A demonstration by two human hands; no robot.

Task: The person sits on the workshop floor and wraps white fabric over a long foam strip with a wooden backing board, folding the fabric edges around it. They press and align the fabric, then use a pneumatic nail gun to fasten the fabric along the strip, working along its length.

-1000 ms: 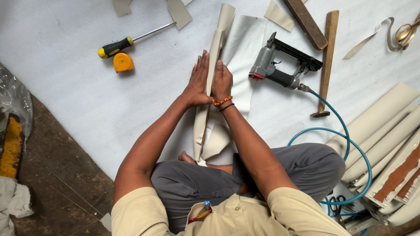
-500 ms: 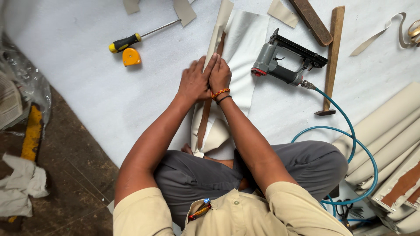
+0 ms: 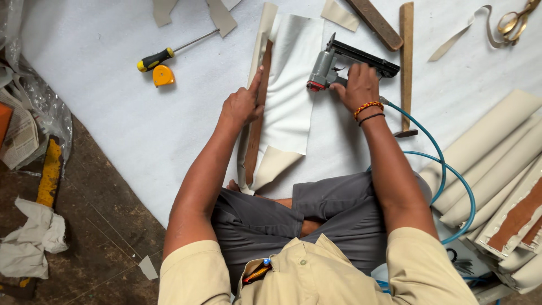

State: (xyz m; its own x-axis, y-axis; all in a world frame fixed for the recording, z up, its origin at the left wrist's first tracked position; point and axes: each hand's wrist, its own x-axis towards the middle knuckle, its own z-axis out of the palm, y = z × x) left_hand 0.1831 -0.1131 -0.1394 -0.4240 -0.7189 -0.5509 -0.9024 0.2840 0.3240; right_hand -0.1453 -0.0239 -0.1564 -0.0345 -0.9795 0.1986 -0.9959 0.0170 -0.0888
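Observation:
A long narrow wooden strip [image 3: 255, 130] lies lengthwise in front of me on the white sheet, partly wrapped in cream fabric [image 3: 288, 107]. My left hand [image 3: 243, 101] presses on the strip's left edge, index finger pointing along it. My right hand [image 3: 357, 86] grips the handle of the grey pneumatic staple gun [image 3: 339, 59], which rests on the sheet just right of the fabric. A blue air hose [image 3: 446, 169] runs from the gun past my right arm.
A yellow-handled screwdriver [image 3: 164, 53] and a yellow tape measure [image 3: 163, 75] lie far left. A hammer [image 3: 406, 68], a wooden bar [image 3: 375, 22] and scissors [image 3: 516, 20] lie far right. Several wrapped cream strips [image 3: 497, 169] are stacked at right. Rags and plastic sit on the dark floor [image 3: 96, 214] at left.
My hands were together on the wrapped strip. My right hand has moved right and taken hold of the staple gun; my left hand stays on the strip.

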